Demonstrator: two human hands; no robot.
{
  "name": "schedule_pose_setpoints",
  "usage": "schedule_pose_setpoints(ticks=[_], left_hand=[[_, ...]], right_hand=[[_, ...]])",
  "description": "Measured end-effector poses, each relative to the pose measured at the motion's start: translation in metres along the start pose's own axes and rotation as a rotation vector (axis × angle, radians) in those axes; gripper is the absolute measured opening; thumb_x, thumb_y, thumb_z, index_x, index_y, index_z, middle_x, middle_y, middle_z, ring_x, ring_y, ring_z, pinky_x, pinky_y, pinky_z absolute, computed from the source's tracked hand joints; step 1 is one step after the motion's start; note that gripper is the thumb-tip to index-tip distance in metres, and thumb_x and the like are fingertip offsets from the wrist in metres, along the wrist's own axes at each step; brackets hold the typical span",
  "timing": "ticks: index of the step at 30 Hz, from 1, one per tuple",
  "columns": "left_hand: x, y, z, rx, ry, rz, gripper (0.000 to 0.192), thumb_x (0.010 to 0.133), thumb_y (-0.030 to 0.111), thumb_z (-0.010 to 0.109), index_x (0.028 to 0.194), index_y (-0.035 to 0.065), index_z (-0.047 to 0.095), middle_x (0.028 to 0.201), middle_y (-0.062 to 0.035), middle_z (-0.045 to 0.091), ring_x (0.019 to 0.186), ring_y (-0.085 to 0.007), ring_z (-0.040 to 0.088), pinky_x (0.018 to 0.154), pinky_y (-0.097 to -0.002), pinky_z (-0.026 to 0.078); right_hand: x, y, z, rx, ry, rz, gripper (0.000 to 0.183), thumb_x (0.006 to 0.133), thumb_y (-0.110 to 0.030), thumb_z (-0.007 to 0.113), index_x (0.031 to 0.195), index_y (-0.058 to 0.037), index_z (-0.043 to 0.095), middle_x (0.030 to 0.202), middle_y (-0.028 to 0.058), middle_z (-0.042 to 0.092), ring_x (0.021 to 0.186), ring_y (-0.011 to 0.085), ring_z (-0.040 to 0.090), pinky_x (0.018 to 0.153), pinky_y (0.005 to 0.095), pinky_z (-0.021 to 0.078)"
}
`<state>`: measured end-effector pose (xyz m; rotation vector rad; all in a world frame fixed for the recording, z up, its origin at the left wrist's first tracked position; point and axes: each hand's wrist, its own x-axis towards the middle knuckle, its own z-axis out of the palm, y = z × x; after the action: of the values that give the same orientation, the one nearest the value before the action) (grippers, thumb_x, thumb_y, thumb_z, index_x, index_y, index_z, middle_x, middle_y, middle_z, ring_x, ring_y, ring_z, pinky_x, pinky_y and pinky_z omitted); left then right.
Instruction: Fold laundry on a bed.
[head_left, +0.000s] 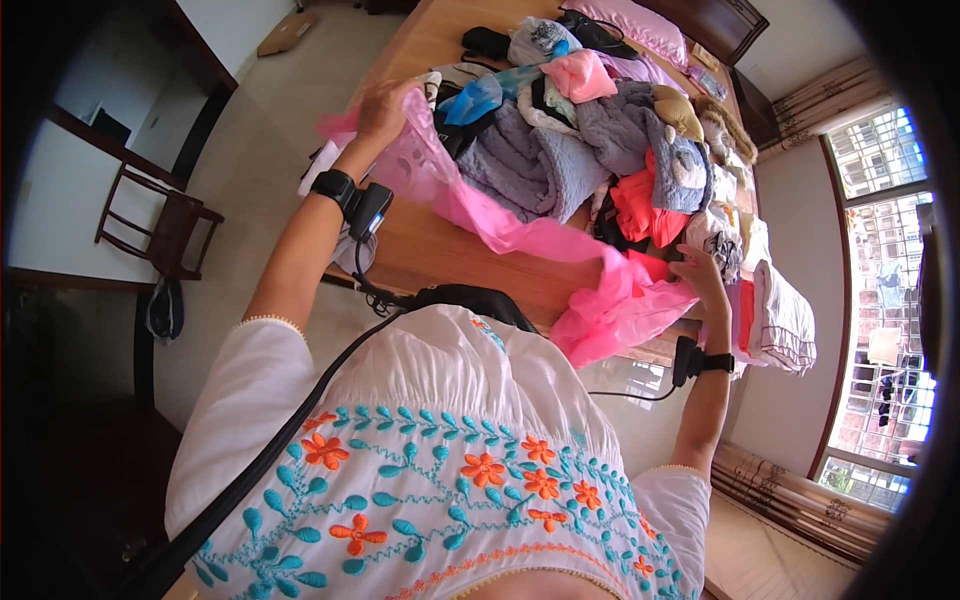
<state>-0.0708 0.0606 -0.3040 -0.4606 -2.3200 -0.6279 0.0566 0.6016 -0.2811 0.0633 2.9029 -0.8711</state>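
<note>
A thin translucent pink plastic sheet (499, 229), perhaps an opened bag, stretches in a loose twisted band between my two hands. My left hand (382, 112) grips its far left end above the wooden bed board (457, 259). At the other end, my right hand (701, 271) has its fingers bent at the sheet's edge beside the bed's near right side. Part of the sheet bunches and hangs below that hand. Just beyond the sheet lies a crumpled grey-blue textured blanket (525, 161). Bright coral-red fabric (645, 206) lies close to my right hand.
Clothes, a pink plush cushion (579, 75) and blue plastic (472, 101) are heaped on the bed. Folded white bedding (781, 319) sits at the right edge. A wooden chair (169, 229) stands at left. Black cables (360, 281) run from both wrist devices.
</note>
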Motion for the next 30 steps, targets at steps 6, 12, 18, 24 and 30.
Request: schedule_pose_setpoints(ticks=[6,12,18,24,30], left_hand=[[0.009,0.092,0.004,-0.074,-0.14,0.557,0.019,0.066,0.006,0.047,0.084,0.009,0.055,0.083,-0.0032,0.052,0.08,-0.0209,0.05,0.079,-0.0325,0.036],[0.01,0.158,0.016,-0.226,-0.239,0.608,0.018,0.066,0.008,0.05,0.084,0.0087,0.05,0.074,-0.0052,0.048,0.073,-0.0206,0.052,0.065,-0.0297,0.042],[0.012,0.177,0.031,-0.515,-0.467,0.273,0.017,0.069,0.004,0.049,0.086,0.0055,0.049,0.075,-0.0131,0.054,0.071,-0.0288,0.054,0.06,-0.0336,0.042],[0.007,0.15,0.029,-0.543,-0.678,0.227,0.013,0.066,0.006,0.05,0.078,0.0034,0.054,0.072,-0.0133,0.056,0.068,-0.0253,0.055,0.059,-0.0307,0.043],[-0.001,0.135,0.032,-0.921,-0.948,-0.178,0.012,0.07,0.006,0.05,0.079,0.0004,0.055,0.07,-0.0041,0.057,0.065,-0.0095,0.052,0.061,-0.0215,0.041]], right_hand=[[0.023,-0.077,-0.068,-0.074,0.497,-0.094,0.014,0.072,-0.013,0.056,0.077,-0.0014,0.061,0.061,0.0011,0.056,0.054,0.0044,0.047,0.046,0.0193,0.0374],[0.022,-0.208,0.028,0.33,-0.101,-0.231,0.043,0.061,-0.031,0.068,0.092,-0.0026,0.057,0.063,0.0042,0.054,0.055,0.0112,0.053,0.05,0.0258,0.0434],[0.008,-0.214,0.099,0.125,0.028,-0.324,0.036,0.062,-0.033,0.064,0.072,0.0008,0.055,0.059,0.0159,0.054,0.054,0.0281,0.054,0.05,0.0333,0.0403],[0.014,-0.194,0.089,0.621,-0.31,-0.192,0.022,0.074,-0.017,0.051,0.066,0.0031,0.052,0.053,-0.0009,0.044,0.049,0.0063,0.043,0.045,0.0227,0.0387],[0.016,-0.18,0.084,0.765,-0.464,-0.093,0.017,0.075,-0.017,0.051,0.07,-0.0013,0.055,0.056,-0.0051,0.043,0.048,0.0024,0.038,0.041,0.0158,0.031]])
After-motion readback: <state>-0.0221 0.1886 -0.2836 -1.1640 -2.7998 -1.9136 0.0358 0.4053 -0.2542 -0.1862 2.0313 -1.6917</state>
